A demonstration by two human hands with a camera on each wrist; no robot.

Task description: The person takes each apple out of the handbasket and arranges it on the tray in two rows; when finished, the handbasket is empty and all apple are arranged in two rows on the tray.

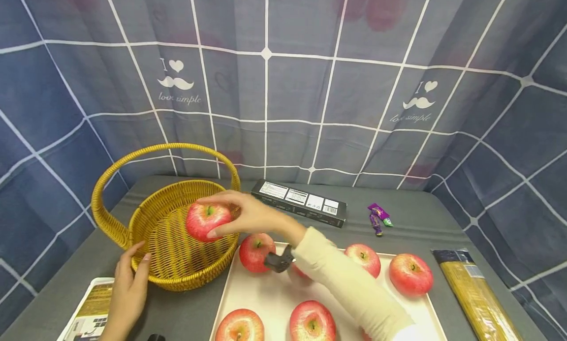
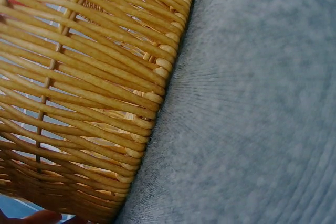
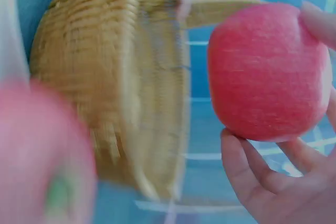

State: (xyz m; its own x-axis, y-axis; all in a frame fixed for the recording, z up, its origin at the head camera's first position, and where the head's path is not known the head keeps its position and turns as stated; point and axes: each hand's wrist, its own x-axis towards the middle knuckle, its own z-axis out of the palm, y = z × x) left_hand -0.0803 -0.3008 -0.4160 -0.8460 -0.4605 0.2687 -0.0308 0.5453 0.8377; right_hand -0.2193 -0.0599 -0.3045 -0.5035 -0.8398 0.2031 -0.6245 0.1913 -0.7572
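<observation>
I see my right hand (image 1: 252, 215) grasping an apple (image 1: 207, 221) from above and behind, fingers curled round it, holding it in the air over the near-right part of the basket (image 1: 177, 262). The apple stands upright: its stem dimple faces up and a little toward me, so its axis runs close to vertical. In the right wrist view the same apple (image 3: 270, 72) sits between fingertips and palm, with the basket (image 3: 105, 93) behind it.

My left hand (image 1: 128, 287) rests against the basket's near-left outer wall, fingers straight and loosely spread along the weave, not curled round anything. The left wrist view shows only the woven wall (image 2: 79, 103) standing on the grey table (image 2: 252, 119).

As far as I can see the basket's inside is bare wicker; the held apple hides part of the floor. Its handle (image 1: 164, 149) arches upright from left to right.

Just right of the basket lies a white tray (image 1: 270, 301) with several more apples on it, stems up; one (image 1: 257, 252) sits at the tray's far-left corner, close to the basket rim. My sleeve (image 1: 350, 287) crosses over the tray.

Behind the tray lies a black box (image 1: 301, 202), a purple wrapper (image 1: 378, 218) near it, a spaghetti pack (image 1: 476, 294) at the right, and a printed pack (image 1: 86, 309) at the near left.
</observation>
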